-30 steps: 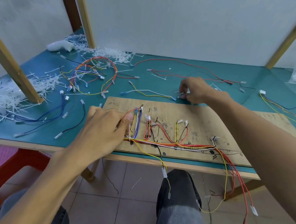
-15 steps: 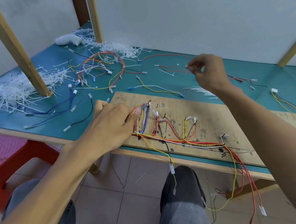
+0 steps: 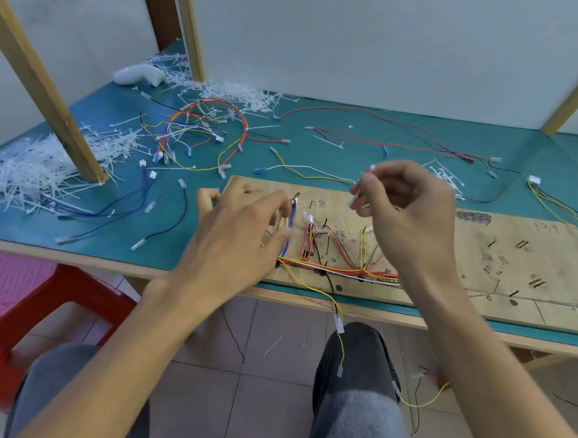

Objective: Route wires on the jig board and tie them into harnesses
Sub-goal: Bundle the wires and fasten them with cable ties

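The flat brown wooden jig board (image 3: pixel 531 267) lies on the near edge of the green table mat (image 3: pixel 319 146), from the middle of the view out toward 3 o'clock. Along its near side runs a bundle of red, yellow and white wires (image 3: pixel 338 272), with short loops going up toward 12 o'clock. A blue wire loop (image 3: pixel 292 225) sits near the board's 9 o'clock end.

The left hand (image 3: pixel 236 236) covers that end. Its fingers are bent and its thumb tip touches the wires beside the blue loop. The hand is blurry, so I cannot tell if it pinches them. The right hand (image 3: pixel 406 212) is up over the middle of the board and hides some of the wires. Its thumb and fingers pinch a white plastic cable tie (image 3: pixel 362 189).

A long yellow wire (image 3: pixel 338 323) hangs off the board toward 6 o'clock, over a knee in grey trousers (image 3: pixel 355 392).

At 11 o'clock from the board lies a round harness of red, orange and yellow wires (image 3: pixel 245 131). At 9 o'clock a big heap of white cable ties (image 3: pixel 29 176) sits round the foot of a slanted wooden post (image 3: pixel 49 82). Loose blue wires (image 3: pixel 119 205) and a loose black wire (image 3: pixel 170 226) lie between the heap and the board. A long red wire (image 3: pixel 341 108) curls at 12 o'clock. A white gun-shaped tool (image 3: pixel 137 74) lies far off at 11 o'clock. A small white plug (image 3: pixel 533 180) with yellow and blue wires lies at 2 o'clock. A red plastic stool (image 3: pixel 39 298) stands on the floor at 8 o'clock.
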`<state>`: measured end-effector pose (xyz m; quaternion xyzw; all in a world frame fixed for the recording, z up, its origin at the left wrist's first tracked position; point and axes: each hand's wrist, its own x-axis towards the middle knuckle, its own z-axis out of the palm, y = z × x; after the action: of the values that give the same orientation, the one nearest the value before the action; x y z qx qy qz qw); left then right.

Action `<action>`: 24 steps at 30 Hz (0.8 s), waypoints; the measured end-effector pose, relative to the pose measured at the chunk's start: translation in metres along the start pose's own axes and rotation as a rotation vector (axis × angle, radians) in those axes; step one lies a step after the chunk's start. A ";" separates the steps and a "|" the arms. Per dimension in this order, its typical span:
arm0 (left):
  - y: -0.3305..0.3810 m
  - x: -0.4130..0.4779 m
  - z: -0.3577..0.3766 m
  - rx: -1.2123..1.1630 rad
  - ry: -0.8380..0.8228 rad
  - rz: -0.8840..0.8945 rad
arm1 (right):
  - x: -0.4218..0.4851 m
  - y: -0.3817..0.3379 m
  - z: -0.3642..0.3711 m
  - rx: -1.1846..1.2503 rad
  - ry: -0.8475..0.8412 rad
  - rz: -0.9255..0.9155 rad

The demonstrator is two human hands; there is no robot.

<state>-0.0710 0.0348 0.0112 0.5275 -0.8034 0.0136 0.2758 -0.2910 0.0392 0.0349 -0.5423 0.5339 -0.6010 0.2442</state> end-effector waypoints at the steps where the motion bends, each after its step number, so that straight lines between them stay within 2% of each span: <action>1: 0.003 -0.001 0.001 0.018 0.008 0.053 | -0.008 0.002 0.001 -0.039 0.038 -0.016; 5: 0.009 0.005 0.000 0.043 -0.018 0.174 | -0.031 0.011 0.012 -0.176 0.152 -0.080; 11: 0.005 0.016 0.001 0.124 -0.247 0.205 | -0.042 0.023 0.021 -0.322 0.288 -0.111; 18: -0.001 0.011 0.008 0.061 -0.212 0.210 | -0.048 0.035 0.020 -0.343 0.398 -0.058; 24: -0.002 0.008 0.014 -0.012 -0.169 0.173 | -0.053 0.038 0.023 -0.324 0.299 -0.006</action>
<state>-0.0773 0.0224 0.0025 0.4540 -0.8663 -0.0121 0.2082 -0.2652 0.0645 -0.0239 -0.4809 0.6520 -0.5820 0.0701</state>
